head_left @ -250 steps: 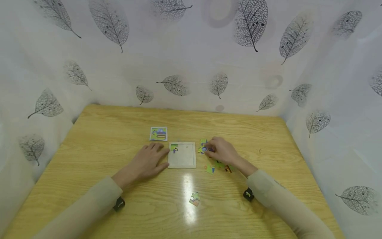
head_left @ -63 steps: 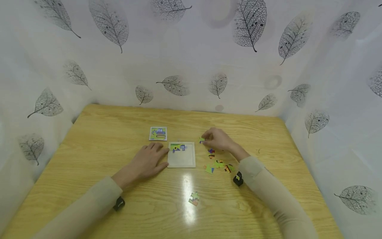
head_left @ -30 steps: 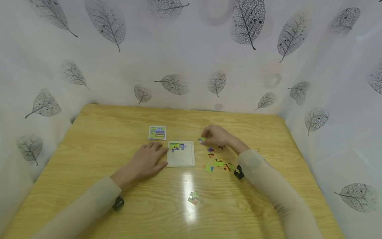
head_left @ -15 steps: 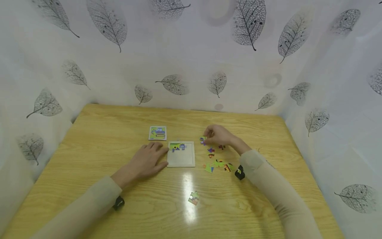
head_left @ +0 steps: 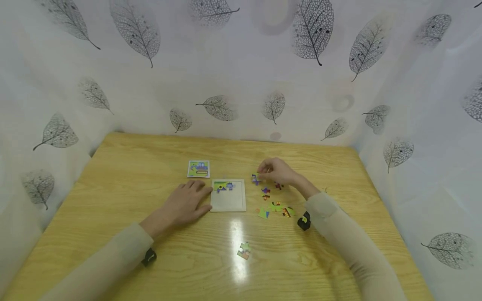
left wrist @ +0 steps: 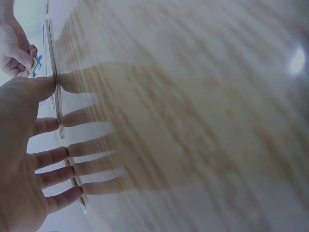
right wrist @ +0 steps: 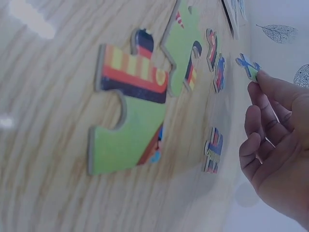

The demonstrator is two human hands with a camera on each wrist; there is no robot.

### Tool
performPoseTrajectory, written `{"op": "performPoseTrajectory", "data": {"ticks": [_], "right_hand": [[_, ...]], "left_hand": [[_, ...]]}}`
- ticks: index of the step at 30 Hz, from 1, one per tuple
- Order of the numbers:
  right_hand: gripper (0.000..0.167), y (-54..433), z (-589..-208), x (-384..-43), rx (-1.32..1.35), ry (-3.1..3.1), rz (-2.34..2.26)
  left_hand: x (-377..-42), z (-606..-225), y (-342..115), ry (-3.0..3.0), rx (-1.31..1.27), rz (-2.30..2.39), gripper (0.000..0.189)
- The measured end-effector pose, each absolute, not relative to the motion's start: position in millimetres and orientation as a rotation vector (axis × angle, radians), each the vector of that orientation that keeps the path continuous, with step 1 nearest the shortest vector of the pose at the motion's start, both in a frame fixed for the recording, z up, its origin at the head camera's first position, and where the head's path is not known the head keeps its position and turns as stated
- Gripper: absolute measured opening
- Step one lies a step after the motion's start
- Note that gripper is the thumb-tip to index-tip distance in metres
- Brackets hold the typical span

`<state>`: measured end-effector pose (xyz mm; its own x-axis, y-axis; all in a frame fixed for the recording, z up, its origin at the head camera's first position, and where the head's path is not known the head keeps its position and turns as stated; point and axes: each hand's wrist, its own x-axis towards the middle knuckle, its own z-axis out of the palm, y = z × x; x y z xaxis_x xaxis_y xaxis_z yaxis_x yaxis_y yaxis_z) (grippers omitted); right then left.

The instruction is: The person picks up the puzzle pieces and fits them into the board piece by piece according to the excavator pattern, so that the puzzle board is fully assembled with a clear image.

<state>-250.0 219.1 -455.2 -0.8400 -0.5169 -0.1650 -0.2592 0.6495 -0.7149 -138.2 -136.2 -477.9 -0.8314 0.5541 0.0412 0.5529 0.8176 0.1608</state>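
My right hand point(head_left: 279, 172) pinches a green and blue jigsaw piece point(head_left: 255, 179) between thumb and forefinger, just off the right side of a pale square puzzle tray point(head_left: 233, 201). In the right wrist view that jigsaw piece point(right wrist: 248, 67) is held up off the table, the other fingers curled below it. Joined pieces point(head_left: 222, 186) fill part of the tray's upper left. My left hand point(head_left: 183, 203) lies with fingers spread, their tips touching the tray's left edge. The left wrist view shows the left hand point(left wrist: 24, 145) with thumb and fingertips against the tray's side.
Several loose jigsaw pieces point(head_left: 276, 206) lie right of the tray, some under my right hand. One jigsaw piece point(head_left: 244, 251) sits apart nearer to me. A small picture card point(head_left: 198, 169) lies behind the left hand. A leaf-patterned curtain point(head_left: 241, 75) surrounds the wooden table point(head_left: 150, 159).
Since the oldest frame another piece has joined those in the tray's upper part. My right hand has picked up a different piece and turned it in its fingers. The left hand stays put.
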Motion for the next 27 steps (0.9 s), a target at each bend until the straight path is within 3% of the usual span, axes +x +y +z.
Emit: {"op": "performPoseTrajectory", "data": {"ticks": [15,27], "right_hand": [[0.020,208,-439,-228,-0.444,2.411,-1.252],[0.021,177,-456,-210,-0.407,2.363,-1.286]], "left_hand": [[-137,-478,-136,2.982,0.906,0.274,0.059],[-137,-478,-136,2.983,0.897,0.275,0.059]]}}
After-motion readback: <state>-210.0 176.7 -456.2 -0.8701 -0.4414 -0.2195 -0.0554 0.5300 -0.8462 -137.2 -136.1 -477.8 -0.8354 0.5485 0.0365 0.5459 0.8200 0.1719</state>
